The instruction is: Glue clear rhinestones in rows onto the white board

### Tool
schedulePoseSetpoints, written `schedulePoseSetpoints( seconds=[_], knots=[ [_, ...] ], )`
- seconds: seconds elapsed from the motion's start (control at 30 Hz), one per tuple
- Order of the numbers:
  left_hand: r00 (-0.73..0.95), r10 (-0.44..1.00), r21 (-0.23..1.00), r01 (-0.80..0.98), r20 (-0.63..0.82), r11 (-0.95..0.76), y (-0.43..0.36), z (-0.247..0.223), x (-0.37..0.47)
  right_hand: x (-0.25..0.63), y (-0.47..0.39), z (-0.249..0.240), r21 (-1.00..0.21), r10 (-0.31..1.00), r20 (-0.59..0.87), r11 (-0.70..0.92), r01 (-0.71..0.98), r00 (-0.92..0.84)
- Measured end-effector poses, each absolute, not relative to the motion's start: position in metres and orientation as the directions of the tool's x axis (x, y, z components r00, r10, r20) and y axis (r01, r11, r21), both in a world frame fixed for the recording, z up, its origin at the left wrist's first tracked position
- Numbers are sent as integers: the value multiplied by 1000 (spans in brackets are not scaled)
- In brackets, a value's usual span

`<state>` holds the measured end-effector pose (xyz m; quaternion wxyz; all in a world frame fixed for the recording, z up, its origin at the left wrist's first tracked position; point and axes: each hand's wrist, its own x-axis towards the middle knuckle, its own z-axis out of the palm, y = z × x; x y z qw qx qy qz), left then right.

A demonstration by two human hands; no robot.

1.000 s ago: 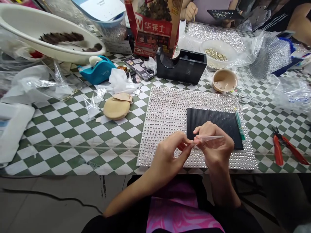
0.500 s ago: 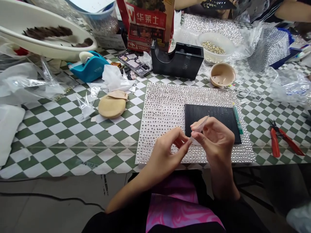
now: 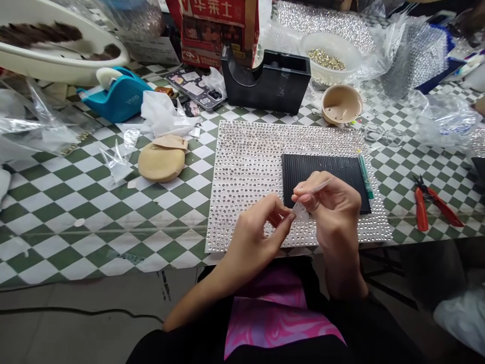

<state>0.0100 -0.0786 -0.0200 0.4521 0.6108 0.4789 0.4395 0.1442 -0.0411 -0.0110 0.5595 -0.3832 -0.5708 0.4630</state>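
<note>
My left hand (image 3: 259,230) pinches the edge of a small clear plastic piece (image 3: 301,210) between thumb and forefinger. My right hand (image 3: 335,207) is closed on the same plastic, its thumb and fingertips close to the left ones. A thin see-through strip sticks out over the right fingers; whether it is one piece with the rest I cannot tell. Both hands are above a white mat covered in rhinestones (image 3: 246,167). On the mat lies a black ridged tray (image 3: 312,172), partly hidden by my right hand, with a slim green stick (image 3: 365,177) along its right edge.
Red-handled pliers (image 3: 432,202) lie at the right. Behind the mat stand a black tape dispenser (image 3: 267,86), a beige cup (image 3: 341,104) and a bowl of gold beads (image 3: 329,58). Leftward are a tan round pad (image 3: 161,162), a blue tape dispenser (image 3: 117,96) and plastic bags (image 3: 45,121).
The view has shifted slightly, so the table things sit higher and further left. Both hands keep their hold, and the clear strip over my right fingers now lies flatter.
</note>
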Motion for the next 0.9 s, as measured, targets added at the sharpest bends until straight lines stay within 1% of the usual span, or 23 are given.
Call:
schedulePoseSetpoints(
  seconds=[0.17, 0.27, 0.33, 0.43, 0.63, 0.77, 0.9],
  knots=[
    [185, 978, 988, 106, 92, -113, -77, -19, 7, 148, -39, -8, -957, 958, 274, 263, -120, -83],
    [177, 975, 982, 109, 136, -156, -76, -17, 9, 148, -39, -7, -940, 943, 329, 321, -115, -55],
    [219, 966, 981, 108, 137, -163, -75, -17, 11, 148, -40, -7, -931, 934, 353, 345, -117, -54],
    [304, 947, 986, 99, 102, -138, -72, -16, 15, 148, -40, -8, -932, 932, 351, 339, -129, -89],
    [323, 941, 982, 125, 97, -144, -70, -16, 17, 156, -38, -11, -938, 934, 336, 321, -127, -120],
    [387, 918, 990, 76, 80, -118, -70, -15, 14, 157, -35, -10, -944, 936, 323, 307, -124, -142],
    [383, 920, 994, 28, 88, -107, -71, -16, 12, 153, -36, -7, -930, 924, 364, 355, -92, -117]
  ],
)
